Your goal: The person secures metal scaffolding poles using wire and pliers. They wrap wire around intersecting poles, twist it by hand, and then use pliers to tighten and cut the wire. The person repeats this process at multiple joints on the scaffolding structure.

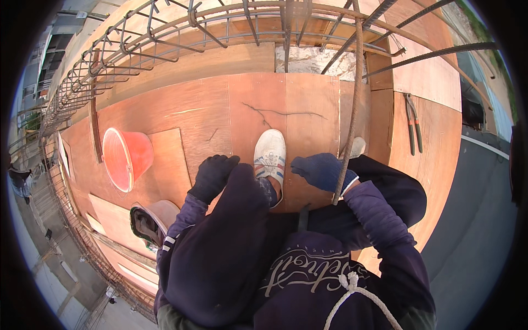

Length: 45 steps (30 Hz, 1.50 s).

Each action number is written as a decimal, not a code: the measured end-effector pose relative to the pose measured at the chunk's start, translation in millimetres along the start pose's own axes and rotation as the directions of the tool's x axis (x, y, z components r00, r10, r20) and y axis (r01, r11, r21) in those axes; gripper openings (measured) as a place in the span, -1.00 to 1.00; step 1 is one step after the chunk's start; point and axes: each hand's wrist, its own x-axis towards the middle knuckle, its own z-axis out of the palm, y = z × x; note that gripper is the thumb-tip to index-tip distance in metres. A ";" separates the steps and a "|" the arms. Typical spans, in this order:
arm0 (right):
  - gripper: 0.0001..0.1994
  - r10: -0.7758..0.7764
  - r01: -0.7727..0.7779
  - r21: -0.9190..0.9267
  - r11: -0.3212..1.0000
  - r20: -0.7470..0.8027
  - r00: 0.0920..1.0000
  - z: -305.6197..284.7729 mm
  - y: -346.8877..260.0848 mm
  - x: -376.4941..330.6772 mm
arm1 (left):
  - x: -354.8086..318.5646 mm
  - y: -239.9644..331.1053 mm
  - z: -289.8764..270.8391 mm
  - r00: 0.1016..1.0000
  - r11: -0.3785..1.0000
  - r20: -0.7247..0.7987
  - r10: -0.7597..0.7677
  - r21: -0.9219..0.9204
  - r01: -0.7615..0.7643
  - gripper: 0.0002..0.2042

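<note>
My left hand point(216, 175) wears a dark glove, its fingers closed beside my raised knee. My right hand point(322, 170), in a blue glove, is also closed, with its fingertips pointing at the left hand. Between them stands my white shoe point(270, 148) on the plywood. A thin line, perhaps a wire, crosses the shoe between the hands; whether either hand holds it is unclear. A rusty steel bar point(355, 93) runs down from the top edge and passes in front of my right wrist. Thin bent wire point(291, 114) lies on the boards ahead of the shoe.
Pincers point(412, 125) with orange and black handles lie at right. A red bucket point(142, 158) and a cap-like item point(151, 220) are at left. A rebar cage point(148, 38) runs along the far side. Beyond the plywood's left edge point(60, 159) there is a drop.
</note>
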 end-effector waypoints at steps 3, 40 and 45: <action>-0.73 0.067 -0.072 -0.042 0.997 -0.107 0.992 -14.8 8.7 3.4 | -35.2 -33.7 -1.4 0.959 0.993 -0.258 -0.115 -0.037 0.110 -0.73; -0.91 -0.004 0.035 0.072 0.997 -0.393 0.920 -71.0 -4.3 21.5 | 114.8 74.6 -64.4 0.929 0.928 0.150 0.338 0.110 -0.355 -0.51; -0.90 0.056 -0.013 0.112 0.994 -0.389 0.920 -67.1 0.7 4.3 | 112.5 88.9 -39.1 0.955 0.890 0.180 0.237 -0.435 -0.138 -0.50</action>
